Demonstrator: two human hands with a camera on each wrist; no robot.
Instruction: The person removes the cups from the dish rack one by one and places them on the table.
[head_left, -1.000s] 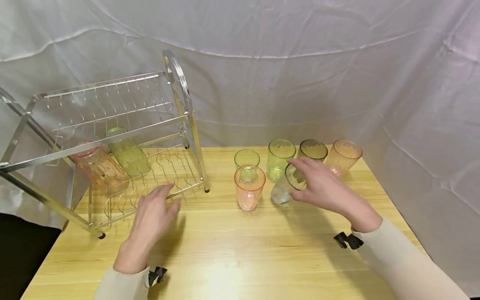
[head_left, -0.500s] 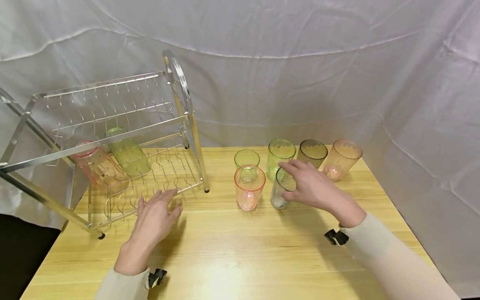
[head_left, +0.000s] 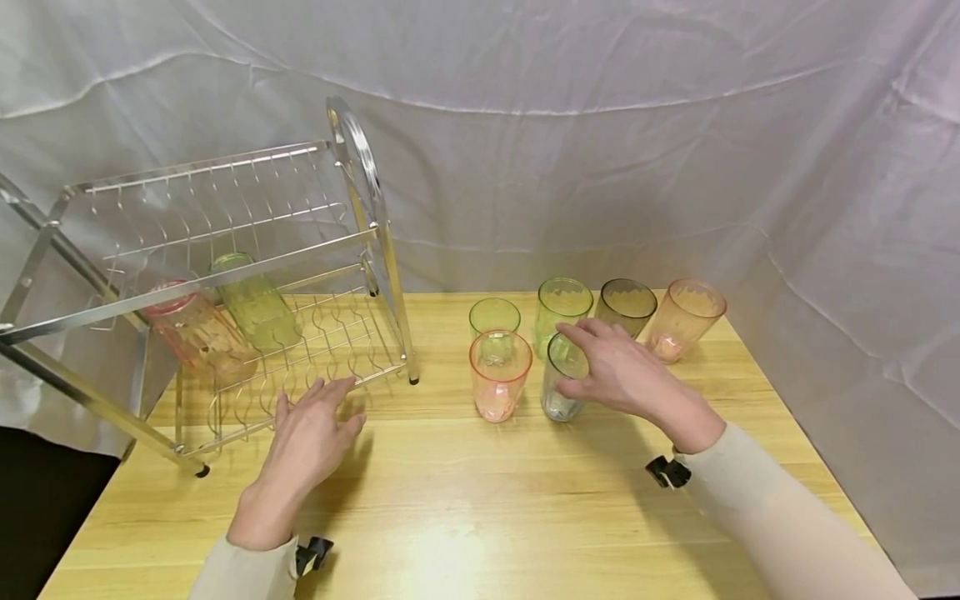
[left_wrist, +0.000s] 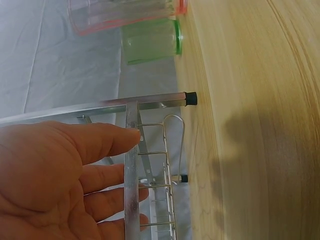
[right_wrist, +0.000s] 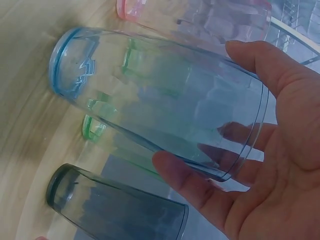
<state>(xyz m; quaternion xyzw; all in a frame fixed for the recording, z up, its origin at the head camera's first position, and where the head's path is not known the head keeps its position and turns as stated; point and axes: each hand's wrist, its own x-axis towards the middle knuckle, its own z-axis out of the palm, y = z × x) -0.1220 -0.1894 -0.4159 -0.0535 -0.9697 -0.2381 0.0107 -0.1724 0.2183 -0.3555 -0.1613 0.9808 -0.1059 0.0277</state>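
Note:
My right hand (head_left: pixel 622 375) curves round the upper part of a clear bluish drinking glass (head_left: pixel 558 400), thumb on one side and fingers on the other. That glass stands upright on the wooden table; in the right wrist view the blue glass (right_wrist: pixel 170 100) shows its thick base. To its left is a pink glass with a red rim (head_left: pixel 497 396), close but apart. My left hand (head_left: pixel 307 442) is at the metal dish rack, relaxed fingers over the lower front rail (left_wrist: pixel 131 200) and the thumb tip touching it.
Behind stand a small green glass (head_left: pixel 495 315), a taller green glass (head_left: pixel 555 321), a dark grey glass (head_left: pixel 622 310) and an orange-pink glass (head_left: pixel 682 325). The two-tier rack (head_left: pixel 300 257) holds a red-pink glass (head_left: pixel 202 337) and a green glass (head_left: pixel 262 312) on its lower tier.
The blue glass has gone from tilted to upright on the table as my right hand shifted slightly left with it. My left hand has barely moved.

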